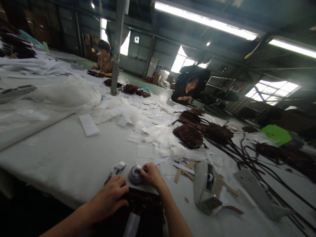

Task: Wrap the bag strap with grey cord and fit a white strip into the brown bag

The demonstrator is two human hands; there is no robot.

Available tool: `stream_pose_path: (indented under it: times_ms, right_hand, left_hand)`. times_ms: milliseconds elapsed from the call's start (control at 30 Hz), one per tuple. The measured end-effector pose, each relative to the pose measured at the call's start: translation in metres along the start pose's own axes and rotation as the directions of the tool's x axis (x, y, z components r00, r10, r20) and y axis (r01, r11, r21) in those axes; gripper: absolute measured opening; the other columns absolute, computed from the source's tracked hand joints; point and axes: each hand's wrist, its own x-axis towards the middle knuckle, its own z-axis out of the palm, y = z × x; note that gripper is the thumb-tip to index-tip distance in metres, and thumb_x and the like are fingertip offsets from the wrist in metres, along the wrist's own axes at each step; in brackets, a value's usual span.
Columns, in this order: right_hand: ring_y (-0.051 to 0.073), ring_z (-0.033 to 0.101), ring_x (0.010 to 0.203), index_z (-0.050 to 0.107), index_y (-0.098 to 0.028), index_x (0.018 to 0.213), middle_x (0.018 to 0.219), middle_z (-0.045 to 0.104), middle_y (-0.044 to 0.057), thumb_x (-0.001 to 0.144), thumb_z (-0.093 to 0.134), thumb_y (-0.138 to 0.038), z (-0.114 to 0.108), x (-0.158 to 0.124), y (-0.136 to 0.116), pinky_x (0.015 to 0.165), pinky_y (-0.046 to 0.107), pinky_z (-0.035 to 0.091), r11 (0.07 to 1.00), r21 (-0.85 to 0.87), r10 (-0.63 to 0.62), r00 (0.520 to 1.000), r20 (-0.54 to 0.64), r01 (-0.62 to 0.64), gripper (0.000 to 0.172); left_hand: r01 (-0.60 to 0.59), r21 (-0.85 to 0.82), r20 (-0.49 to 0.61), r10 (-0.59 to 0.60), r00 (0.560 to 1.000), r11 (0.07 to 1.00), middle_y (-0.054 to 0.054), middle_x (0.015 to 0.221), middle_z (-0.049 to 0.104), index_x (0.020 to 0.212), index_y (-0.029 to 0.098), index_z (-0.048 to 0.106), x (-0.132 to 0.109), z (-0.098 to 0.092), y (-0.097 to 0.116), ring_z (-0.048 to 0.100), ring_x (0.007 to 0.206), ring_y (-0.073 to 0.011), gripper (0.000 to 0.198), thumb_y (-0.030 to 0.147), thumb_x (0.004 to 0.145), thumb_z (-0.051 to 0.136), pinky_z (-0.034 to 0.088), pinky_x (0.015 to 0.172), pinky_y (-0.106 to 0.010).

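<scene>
A dark brown bag (145, 210) lies at the table's near edge, with a white paper strip (132, 223) on it. My left hand (114, 194) is over the bag's left side, fingers apart, its fingertips near a plastic-wrapped bundle (118, 168). Beyond the bag's top edge sits a coiled, plastic-wrapped roll (135, 175). My right hand (151, 174) has its fingers closed on the right side of this roll, which rests on the table.
Tape dispensers (206, 191) and cardboard strips (182, 172) lie to the right. Brown bags (189, 135) with long straps are further back. White papers (145, 151) and plastic sheets (66, 93) cover much of the table (61, 154). Two people sit across it, near a metal post (116, 49).
</scene>
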Motion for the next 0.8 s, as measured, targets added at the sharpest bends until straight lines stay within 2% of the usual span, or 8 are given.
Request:
stream_pose_path:
  times_ms: [200, 300, 400, 467, 567, 667, 733, 800]
  right_hand:
    - [0.017, 0.064, 0.077, 0.066, -0.017, 0.096, 0.084, 0.071, 0.005, 0.083, 0.055, -0.031, -0.051, -0.037, -0.008, 0.069, 0.025, 0.043, 0.993, 0.108, -0.032, 0.999, -0.035, 0.035, 0.022]
    - [0.014, 0.064, 0.079, 0.065, -0.021, 0.097, 0.087, 0.071, 0.000, 0.081, 0.061, -0.032, -0.083, -0.058, -0.028, 0.072, 0.021, 0.044, 0.974, 0.181, -0.127, 0.991, -0.044, 0.133, 0.020]
    - [0.015, 0.063, 0.078, 0.069, -0.022, 0.089, 0.082, 0.072, 0.001, 0.077, 0.065, -0.027, -0.087, -0.075, -0.050, 0.074, 0.023, 0.042, 0.956, 0.069, -0.288, 0.956, 0.048, 0.284, 0.014]
    - [0.015, 0.059, 0.070, 0.070, -0.019, 0.082, 0.076, 0.071, 0.003, 0.079, 0.059, -0.024, -0.074, -0.081, -0.057, 0.067, 0.024, 0.041, 0.921, -0.028, -0.364, 0.885, 0.291, 0.388, 0.013]
    - [0.009, 0.046, 0.049, 0.067, -0.014, 0.069, 0.061, 0.066, 0.001, 0.072, 0.060, -0.017, -0.044, -0.087, -0.055, 0.048, 0.021, 0.033, 0.901, -0.008, -0.321, 0.678, 0.661, 0.434, 0.008]
    - [0.006, 0.041, 0.041, 0.067, -0.015, 0.070, 0.054, 0.060, -0.003, 0.069, 0.060, -0.014, -0.019, -0.094, -0.045, 0.041, 0.017, 0.030, 0.922, 0.043, -0.280, 0.588, 0.759, 0.384, 0.007]
    - [0.007, 0.049, 0.045, 0.069, -0.018, 0.080, 0.060, 0.064, -0.003, 0.075, 0.057, -0.020, -0.002, -0.102, -0.043, 0.044, 0.017, 0.035, 0.932, 0.061, -0.288, 0.626, 0.725, 0.358, 0.013]
    - [0.011, 0.058, 0.057, 0.069, -0.023, 0.088, 0.073, 0.069, -0.002, 0.079, 0.059, -0.027, 0.016, -0.113, -0.047, 0.051, 0.019, 0.041, 0.953, 0.079, -0.287, 0.784, 0.550, 0.292, 0.014]
  left_hand:
    - [-0.208, 0.039, -0.023, 0.209, 0.978, 0.977, -0.001, 0.089, 0.062, 0.086, 0.021, 0.057, -0.007, 0.006, 0.009, 0.055, 0.084, -0.0192, 0.010, 0.013, 0.082, 0.060, 0.041, 0.074, -0.031]
    - [-0.323, 0.152, -0.128, 0.343, 0.931, 0.934, -0.001, 0.083, 0.061, 0.079, 0.020, 0.054, -0.012, 0.000, 0.019, 0.051, 0.076, -0.0182, 0.009, 0.013, 0.085, 0.056, 0.036, 0.066, -0.031]
    - [-0.399, 0.244, -0.228, 0.452, 0.863, 0.884, -0.001, 0.075, 0.057, 0.075, 0.019, 0.052, -0.013, -0.015, 0.033, 0.046, 0.069, -0.0177, 0.015, 0.015, 0.089, 0.050, 0.031, 0.062, -0.032]
    - [-0.420, 0.272, -0.252, 0.485, 0.837, 0.866, -0.001, 0.072, 0.054, 0.073, 0.019, 0.050, -0.014, -0.025, 0.041, 0.044, 0.066, -0.0171, 0.019, 0.013, 0.091, 0.046, 0.029, 0.060, -0.032]
    - [-0.421, 0.287, -0.236, 0.490, 0.839, 0.860, -0.001, 0.070, 0.052, 0.069, 0.018, 0.048, -0.022, -0.035, 0.046, 0.043, 0.066, -0.0168, 0.023, 0.010, 0.091, 0.044, 0.028, 0.059, -0.032]
    - [-0.384, 0.267, -0.204, 0.441, 0.874, 0.884, -0.001, 0.072, 0.055, 0.071, 0.019, 0.050, -0.032, -0.038, 0.040, 0.046, 0.069, -0.0172, 0.020, 0.012, 0.090, 0.048, 0.032, 0.063, -0.031]
    - [-0.342, 0.243, -0.103, 0.374, 0.922, 0.908, 0.000, 0.078, 0.059, 0.074, 0.020, 0.052, -0.035, -0.040, 0.034, 0.051, 0.074, -0.0180, 0.013, 0.017, 0.086, 0.056, 0.036, 0.067, -0.031]
    - [-0.310, 0.252, 0.059, 0.306, 0.950, 0.917, -0.001, 0.084, 0.063, 0.078, 0.021, 0.056, -0.033, -0.039, 0.028, 0.056, 0.077, -0.0195, 0.011, 0.024, 0.080, 0.066, 0.040, 0.068, -0.031]
